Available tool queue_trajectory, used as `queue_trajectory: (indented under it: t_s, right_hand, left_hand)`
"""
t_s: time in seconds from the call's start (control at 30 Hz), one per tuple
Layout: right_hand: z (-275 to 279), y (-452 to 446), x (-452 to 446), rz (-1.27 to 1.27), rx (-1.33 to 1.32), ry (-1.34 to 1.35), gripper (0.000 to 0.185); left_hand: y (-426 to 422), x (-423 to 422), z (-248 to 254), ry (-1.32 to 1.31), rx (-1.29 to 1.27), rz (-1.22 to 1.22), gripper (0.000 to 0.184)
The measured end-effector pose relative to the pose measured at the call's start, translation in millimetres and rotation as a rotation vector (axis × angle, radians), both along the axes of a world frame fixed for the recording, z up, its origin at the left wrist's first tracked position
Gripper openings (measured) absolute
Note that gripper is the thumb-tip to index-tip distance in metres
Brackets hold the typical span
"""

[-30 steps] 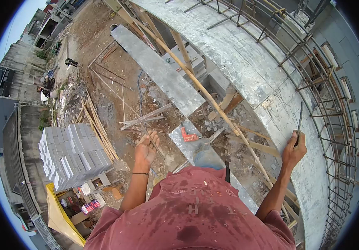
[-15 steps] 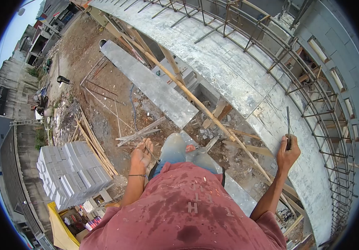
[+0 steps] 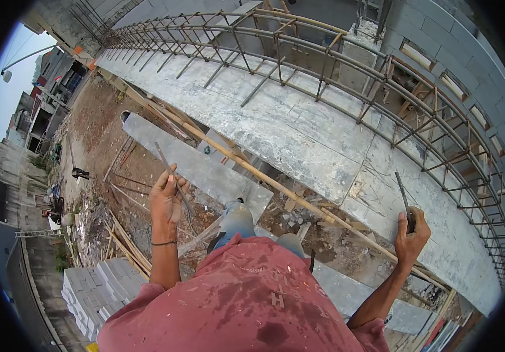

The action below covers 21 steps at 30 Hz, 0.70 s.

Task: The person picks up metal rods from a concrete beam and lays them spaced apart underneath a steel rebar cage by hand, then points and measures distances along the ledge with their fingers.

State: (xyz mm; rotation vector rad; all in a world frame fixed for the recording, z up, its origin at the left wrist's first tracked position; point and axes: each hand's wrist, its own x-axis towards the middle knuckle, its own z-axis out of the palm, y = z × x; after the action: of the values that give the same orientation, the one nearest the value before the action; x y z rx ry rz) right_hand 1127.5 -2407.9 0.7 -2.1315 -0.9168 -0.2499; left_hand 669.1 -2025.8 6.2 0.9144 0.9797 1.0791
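My left hand [image 3: 167, 196], with a dark band at the wrist, is raised over the ground with its fingers curled round a thin metal rod [image 3: 164, 157] that slants across the palm. On the right, my right hand [image 3: 412, 236] is closed on a dark-handled tool [image 3: 404, 196] whose thin shaft points up, above the pale panel surface [image 3: 323, 152]. Neither hand touches the panel. My leg [image 3: 238, 220] stretches forward to the end of a grey plank [image 3: 205, 173].
A long rebar cage [image 3: 317, 70] curves along the panel's far side. A bamboo pole [image 3: 264, 177] runs beside the panel's near edge. Stacked grey blocks [image 3: 103, 290] and more poles [image 3: 126, 246] lie lower left. Rubble ground shows below the planks.
The view has swung to the right and along the panel. My left hand has risen and its fingers have curled round the rod. One foot now reaches the plank; my right hand keeps the tool.
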Motion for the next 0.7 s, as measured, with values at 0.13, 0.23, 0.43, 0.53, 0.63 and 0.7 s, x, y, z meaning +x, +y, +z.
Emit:
queue_trajectory:
  t_s: [0.13, 0.23, 0.43, 0.53, 0.63, 0.7]
  right_hand:
    - [4.4, 9.4, -5.2, -0.130, -0.026, -0.007, 0.019]
    - [3.3, 18.2, -5.1, -0.226, -0.120, -0.060, 0.019]
    - [1.6, 28.4, -10.7, -0.276, -0.298, -0.163, 0.021]
    - [3.5, 30.4, -10.2, -0.305, -0.336, -0.126, 0.023]
    - [4.0, 29.4, -8.7, -0.324, -0.354, -0.112, 0.026]
    - [2.6, 28.1, -7.3, -0.305, -0.359, -0.197, 0.028]
  left_hand:
    - [69.2, 68.6, 47.4, 0.106, 0.102, -0.342, 0.039]
    - [100.6, 135.1, 58.2, 0.219, 0.090, -0.717, 0.034]
    - [129.7, 260.7, 39.6, 0.184, -0.060, -1.064, 0.034]
    - [130.0, 311.4, 34.8, 0.128, -0.098, -0.982, 0.034]
    - [116.9, 348.3, 25.6, 0.107, 0.062, -0.937, 0.034]
    - [113.9, 362.8, 25.5, 0.101, 0.203, -0.930, 0.034]
